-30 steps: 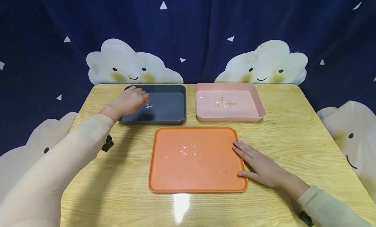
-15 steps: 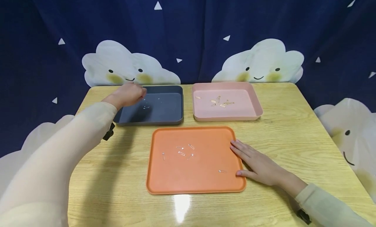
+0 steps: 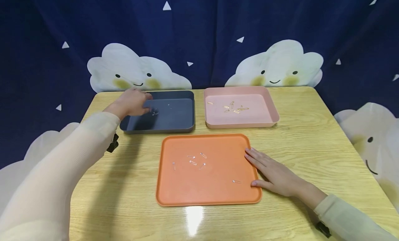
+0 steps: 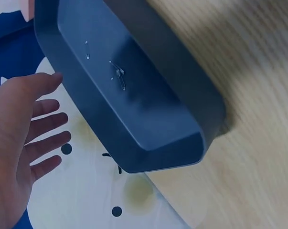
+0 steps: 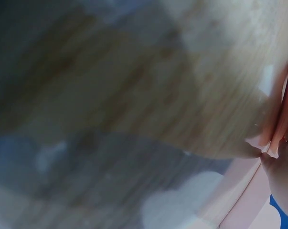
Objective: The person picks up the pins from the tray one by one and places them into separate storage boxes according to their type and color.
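Observation:
My left hand [image 3: 132, 101] hovers over the left side of the dark blue-grey tray [image 3: 179, 120], fingers spread and holding nothing. In the left wrist view its fingers [image 4: 48, 125] stretch out beside the tray wall. A few silver safety pins [image 4: 119, 72] lie on that tray's floor, two of them close together. My right hand [image 3: 277, 175] rests at the right rim of the orange tray [image 3: 205, 194], with fingertips and thumb on the edge. Several silver safety pins [image 3: 193, 162] are scattered on the orange tray, one [image 3: 236, 181] apart near the right thumb.
Beside the dark tray, a pink tray [image 3: 241, 125] holds several gold safety pins [image 3: 232, 105]. All three trays are on a wood-grain table [image 3: 311, 130]. Behind the table hangs a navy curtain [image 3: 199, 33] with clouds and triangles.
The left hand's fingers, bunched together half a second ago over the dark tray, have spread apart. The hand shifted slightly left. The right hand stays at the orange tray's rim.

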The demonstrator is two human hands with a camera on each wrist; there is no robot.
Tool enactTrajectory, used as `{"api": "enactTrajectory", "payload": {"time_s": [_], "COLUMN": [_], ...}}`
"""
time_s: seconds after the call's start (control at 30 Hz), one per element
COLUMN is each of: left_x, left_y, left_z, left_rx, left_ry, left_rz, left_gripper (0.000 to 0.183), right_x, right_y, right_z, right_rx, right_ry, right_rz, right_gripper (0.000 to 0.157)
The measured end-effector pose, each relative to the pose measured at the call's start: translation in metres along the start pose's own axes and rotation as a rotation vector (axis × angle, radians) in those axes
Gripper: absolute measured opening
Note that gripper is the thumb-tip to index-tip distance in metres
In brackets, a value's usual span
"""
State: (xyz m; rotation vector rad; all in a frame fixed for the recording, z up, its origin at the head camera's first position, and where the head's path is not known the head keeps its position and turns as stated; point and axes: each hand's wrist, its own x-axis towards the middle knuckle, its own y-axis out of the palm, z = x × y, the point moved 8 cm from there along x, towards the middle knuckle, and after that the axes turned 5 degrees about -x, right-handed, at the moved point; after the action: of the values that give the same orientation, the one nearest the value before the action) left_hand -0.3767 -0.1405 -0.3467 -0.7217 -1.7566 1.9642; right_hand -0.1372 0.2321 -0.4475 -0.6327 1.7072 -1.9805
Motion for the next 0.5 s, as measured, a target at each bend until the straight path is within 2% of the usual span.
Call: {"api": "enactTrajectory", "payload": {"time_s": [0.13,0.27,0.5], "left_x": [-0.016,-0.034,-0.062], "left_y": [0.000,0.000,0.003], "left_z": [-0.005,-0.018,-0.052], "left_rx": [-0.022,-0.027,-0.032], "left_ry": [-0.027,-0.026,0.057], "left_rz": [-0.027,-0.078,-0.171], "left_gripper": [0.052,0.053,0.056], "right_x": [0.001,0.001,0.001], "right_y": [0.001,0.001,-0.001], "right_z": [0.001,0.002,0.001], "right_rx": [0.005,0.004,0.012], "right_ry": [0.001,0.002,0.016], "right_rz": [0.000,-0.006,-0.017], "right_gripper": [0.086,0.086,0.086]}}
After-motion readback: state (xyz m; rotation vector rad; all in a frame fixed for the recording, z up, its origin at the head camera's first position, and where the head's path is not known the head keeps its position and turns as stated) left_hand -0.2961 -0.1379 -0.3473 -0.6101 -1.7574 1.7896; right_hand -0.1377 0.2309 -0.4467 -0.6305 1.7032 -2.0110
